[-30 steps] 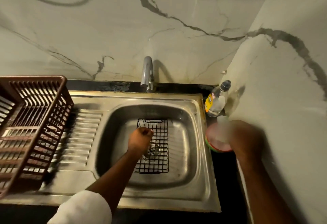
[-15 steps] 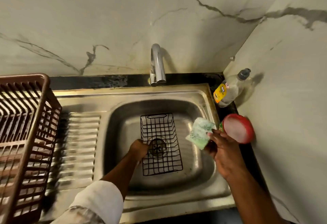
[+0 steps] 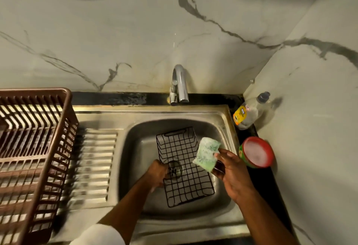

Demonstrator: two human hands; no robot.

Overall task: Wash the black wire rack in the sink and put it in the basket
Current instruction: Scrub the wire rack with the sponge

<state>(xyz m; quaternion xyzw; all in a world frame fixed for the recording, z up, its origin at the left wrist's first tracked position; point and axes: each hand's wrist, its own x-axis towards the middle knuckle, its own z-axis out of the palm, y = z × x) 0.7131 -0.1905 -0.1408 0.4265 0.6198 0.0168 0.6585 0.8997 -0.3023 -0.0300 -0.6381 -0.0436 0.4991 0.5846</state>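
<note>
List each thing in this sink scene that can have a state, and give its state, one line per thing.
Black wire rack: in the sink, gripped by the left hand.
Sponge: soapy, pinched by the right hand.
Faucet: no water running.
Soap tub: open, foamy.
Bottle: capped.
Basket: nothing visible inside.

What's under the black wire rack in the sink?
Under the black wire rack you can see the steel sink bottom and its round drain through the wires. The left hand hides a little beside the drain.
</note>
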